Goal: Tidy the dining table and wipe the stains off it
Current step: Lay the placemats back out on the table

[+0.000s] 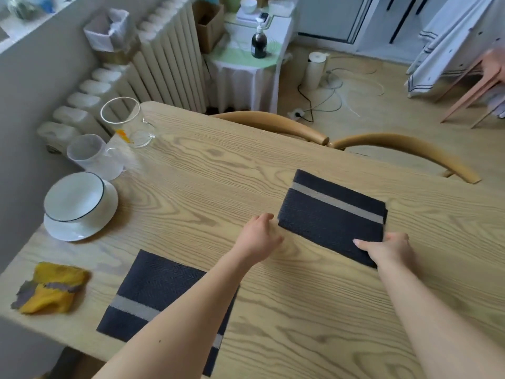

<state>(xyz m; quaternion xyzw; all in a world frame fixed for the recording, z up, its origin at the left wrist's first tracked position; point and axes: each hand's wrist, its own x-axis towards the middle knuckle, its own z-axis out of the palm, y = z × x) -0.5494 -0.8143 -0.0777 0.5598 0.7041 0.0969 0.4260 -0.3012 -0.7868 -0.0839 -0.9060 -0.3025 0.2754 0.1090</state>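
Pale wood with a strong grain makes up the surface (273, 310), and most of the containers sit along its left edge. A white bowl (72, 196) with a dark rim stands on a white plate (65, 231); the bowl looks empty. Behind it stands a frosted jug (91, 155) with a handle, and beyond that a clear glass jug (127, 123) with an orange mark low on its side; no contents show in either. A crumpled yellow and grey cloth (50, 288) lies near the front left corner, apart from the dishes.

Two dark placemats lie on the wood. The folded placemat (332, 214) is right of centre, near the two curved chair backs (276, 124). Its long axis runs from the upper left to the lower right, and a pale grey stripe follows that same line along its far side. The left hand (259, 236) touches its near left corner, fingers curled down so that the grip cannot be told. The right hand (388, 250) pinches the near right corner, thumb on top of the fabric. The flat placemat (153, 285) lies at the front edge, partly under the left forearm, its grey stripe running roughly left to right across it.
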